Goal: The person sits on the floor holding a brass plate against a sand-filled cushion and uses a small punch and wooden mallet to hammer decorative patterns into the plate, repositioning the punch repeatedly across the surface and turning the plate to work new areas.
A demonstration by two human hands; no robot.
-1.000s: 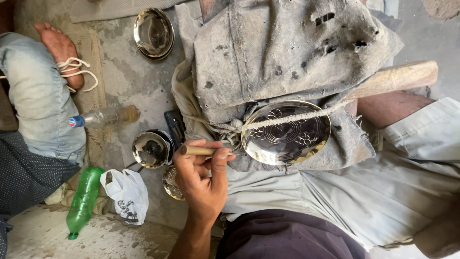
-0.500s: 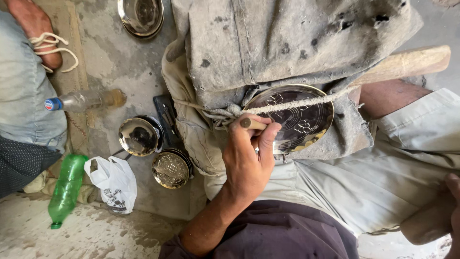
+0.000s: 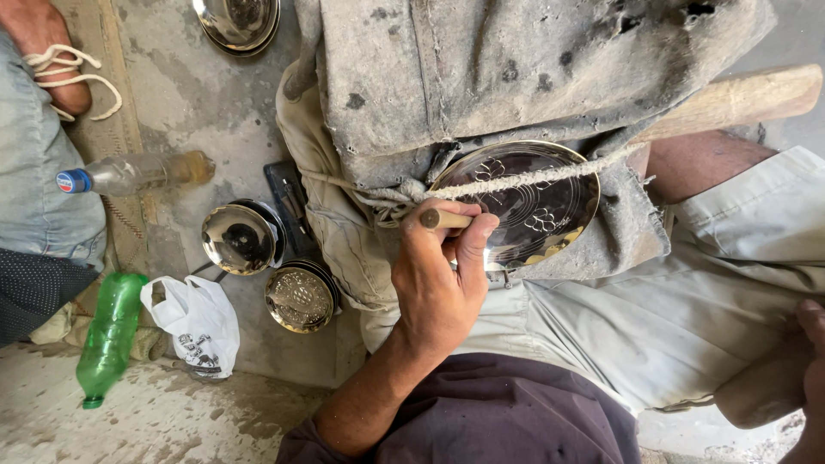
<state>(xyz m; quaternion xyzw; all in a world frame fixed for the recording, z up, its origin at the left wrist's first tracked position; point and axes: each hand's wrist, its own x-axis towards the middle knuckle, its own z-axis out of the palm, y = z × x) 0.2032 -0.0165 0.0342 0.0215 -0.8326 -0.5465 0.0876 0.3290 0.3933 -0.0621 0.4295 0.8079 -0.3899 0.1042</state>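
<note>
Left hand point(image 3: 438, 275) closed around a short wooden-handled tool point(image 3: 443, 218), fingers and thumb wrapped over the handle, its end pointing left; the working tip is hidden behind the fingers at the lower left rim of the engraved metal plate point(image 3: 524, 202). Right hand point(image 3: 812, 344) only partly in view at the right frame edge, resting on the light trouser leg point(image 3: 687, 309); cannot tell whether it is open or closed. Plate lies tilted on the lap, on a stained grey cloth point(image 3: 481, 77), flower motifs visible on its shiny face. A twisted cord point(image 3: 533, 179) runs across the plate's upper part, touching it, knotted at the left just above the tool. A wooden stick point(image 3: 739, 99) lies beyond the plate, upper right, partly under the cloth. On the concrete floor left of the lap: two small round metal dishes point(image 3: 239, 238) just beside one another, the lower one patterned, and a dark flat object between them and the cloth. Another metal plate point(image 3: 236, 21) at top edge. Further left: clear plastic bottle point(image 3: 137, 172) lying flat, green plastic bottle point(image 3: 107, 331) lying flat, white plastic bag point(image 3: 199, 322) beside it. Another person's foot point(image 3: 43, 43) with white cord looped over it, upper left.
</note>
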